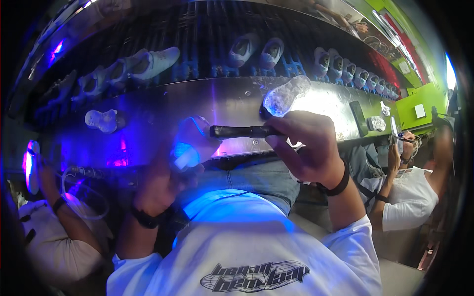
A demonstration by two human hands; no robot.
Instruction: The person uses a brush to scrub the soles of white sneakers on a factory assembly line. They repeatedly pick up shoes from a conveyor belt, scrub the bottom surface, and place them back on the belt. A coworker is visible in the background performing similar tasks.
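My left hand (160, 175) is wrapped round a pale shoe (202, 129), part of which glows bright blue; its fingers are partly in shadow. In my right hand (311, 145) a slim black stick-shaped tool (239, 131) is pinched between thumb and fingers. The tool lies nearly level, its left end against or just in front of the shoe. Whether that end touches the shoe, and what kind of tool it is, I cannot tell. Just beyond my right hand, a whitish crinkled shoe-shaped piece (289, 94) with a dark end lies on the metal bench (229, 101).
Behind the bench, a dark conveyor (202, 49) carries several pale shoes (158, 63). Another whitish shoe-shaped piece (101, 121) lies at left. A black block (359, 118) is at right. Co-workers sit close on both sides, one in a white sleeveless top (412, 197).
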